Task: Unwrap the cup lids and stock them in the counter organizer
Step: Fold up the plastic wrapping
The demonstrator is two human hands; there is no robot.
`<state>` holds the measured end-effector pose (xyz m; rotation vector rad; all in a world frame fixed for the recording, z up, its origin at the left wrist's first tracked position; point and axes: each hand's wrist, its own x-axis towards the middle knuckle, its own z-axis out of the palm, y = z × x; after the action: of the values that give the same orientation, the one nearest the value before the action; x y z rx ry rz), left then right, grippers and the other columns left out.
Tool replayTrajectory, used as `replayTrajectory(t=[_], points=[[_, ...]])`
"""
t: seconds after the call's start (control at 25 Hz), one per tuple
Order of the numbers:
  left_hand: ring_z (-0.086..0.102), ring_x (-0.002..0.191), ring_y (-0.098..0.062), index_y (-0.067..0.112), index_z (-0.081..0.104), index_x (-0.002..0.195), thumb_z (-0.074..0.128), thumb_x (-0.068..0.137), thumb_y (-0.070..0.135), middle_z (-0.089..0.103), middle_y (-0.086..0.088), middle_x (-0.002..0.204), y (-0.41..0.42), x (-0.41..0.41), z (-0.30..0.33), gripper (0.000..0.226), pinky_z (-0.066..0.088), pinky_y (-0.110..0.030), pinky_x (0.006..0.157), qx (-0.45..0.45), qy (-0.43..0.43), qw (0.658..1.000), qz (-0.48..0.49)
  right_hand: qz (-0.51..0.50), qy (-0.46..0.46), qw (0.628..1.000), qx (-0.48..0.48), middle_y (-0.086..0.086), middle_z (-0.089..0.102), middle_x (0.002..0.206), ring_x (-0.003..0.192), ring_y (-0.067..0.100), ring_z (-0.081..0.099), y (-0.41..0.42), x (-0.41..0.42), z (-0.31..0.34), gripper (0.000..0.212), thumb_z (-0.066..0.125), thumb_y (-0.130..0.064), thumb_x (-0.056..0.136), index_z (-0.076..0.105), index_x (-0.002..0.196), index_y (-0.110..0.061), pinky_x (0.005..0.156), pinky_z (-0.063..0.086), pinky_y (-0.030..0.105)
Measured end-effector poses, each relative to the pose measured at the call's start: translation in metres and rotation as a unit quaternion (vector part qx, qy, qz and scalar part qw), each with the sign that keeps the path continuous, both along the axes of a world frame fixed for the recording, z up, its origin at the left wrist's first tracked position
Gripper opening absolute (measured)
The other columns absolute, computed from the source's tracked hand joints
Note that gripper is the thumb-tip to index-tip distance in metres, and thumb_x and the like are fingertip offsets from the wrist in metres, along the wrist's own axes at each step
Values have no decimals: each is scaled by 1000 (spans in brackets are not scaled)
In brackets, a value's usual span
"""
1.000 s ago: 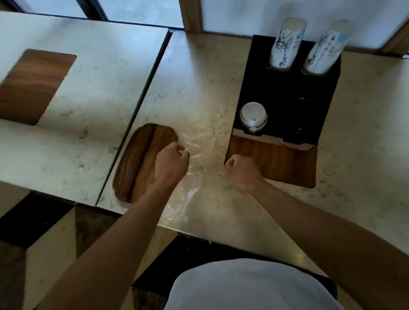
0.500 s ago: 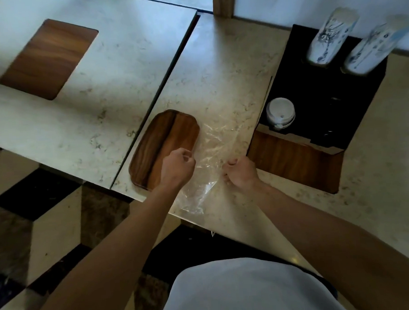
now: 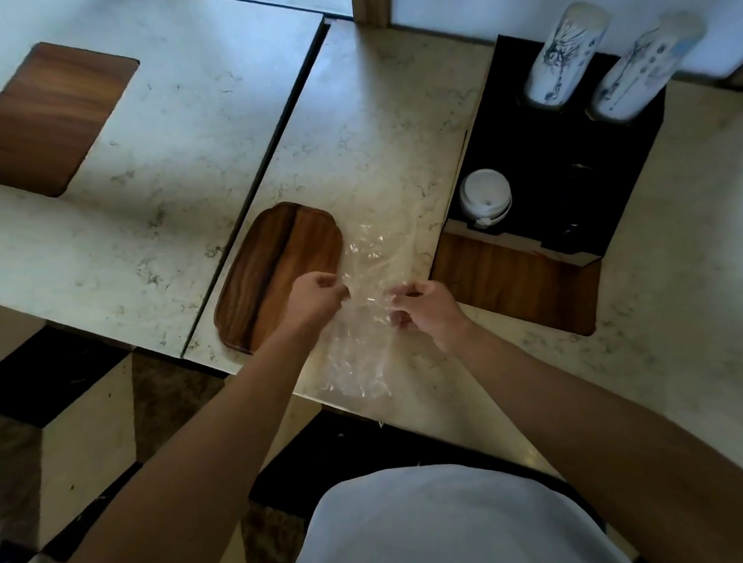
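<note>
A crumpled sheet of clear plastic wrap (image 3: 366, 345) lies on the marble counter near its front edge, its lower end reaching the edge. My left hand (image 3: 315, 298) pinches the wrap's left side and my right hand (image 3: 426, 308) pinches its right side. A stack of white cup lids (image 3: 485, 197) sits in the front left slot of the black counter organizer (image 3: 543, 167) to the right. Two stacks of printed paper cups (image 3: 564, 56) (image 3: 645, 69) stand in its back slots.
A wooden tray (image 3: 276, 277) lies just left of the wrap. A wood inlay (image 3: 514, 283) fronts the organizer. A second marble table with a wood inlay (image 3: 43, 117) stands to the left across a narrow gap. Checkered floor lies below the counter edge.
Both hands were fists pressing the wrap flat; they have lifted and drawn closer together, now pinching the wrap. The camera view has shifted left and nearer.
</note>
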<state>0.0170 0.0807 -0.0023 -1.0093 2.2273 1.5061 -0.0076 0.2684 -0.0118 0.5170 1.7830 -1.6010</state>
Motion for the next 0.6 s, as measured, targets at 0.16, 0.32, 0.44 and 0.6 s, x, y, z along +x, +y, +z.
replayTrajectory(t=[0.16, 0.32, 0.44, 0.6], points=[[67, 80, -21, 14, 73, 84, 65, 95, 3, 75, -11, 92, 21, -11, 6, 17, 58, -33, 71, 45, 7, 999, -16, -38, 14, 999, -16, 11, 69, 85, 73, 21, 67, 31, -5, 11, 15, 68, 1, 90, 70, 100, -10, 74, 63, 37], [65, 73, -21, 8, 73, 85, 64, 97, 5, 71, -11, 84, 53, -28, 13, 15, 58, -33, 70, 98, 7, 994, -39, -79, 50, 995, -36, 13, 72, 89, 74, 20, 69, 74, -4, 20, 16, 69, 0, 89, 70, 104, -7, 77, 63, 37], [67, 76, -26, 6, 68, 86, 66, 96, 6, 69, -15, 85, 79, -38, 17, 10, 60, -41, 78, 139, 5, 989, -53, -114, 62, 990, -63, 14, 73, 92, 83, 25, 71, 107, 1, 24, 21, 69, 1, 88, 71, 109, -4, 86, 61, 41], [68, 71, -28, 7, 62, 91, 59, 99, 8, 69, -15, 85, 114, -45, 20, 9, 60, -41, 70, 168, 0, 983, -76, -151, 71, 983, -71, 11, 78, 90, 84, 22, 75, 143, 8, 26, 14, 68, -2, 90, 72, 103, -6, 76, 61, 29]])
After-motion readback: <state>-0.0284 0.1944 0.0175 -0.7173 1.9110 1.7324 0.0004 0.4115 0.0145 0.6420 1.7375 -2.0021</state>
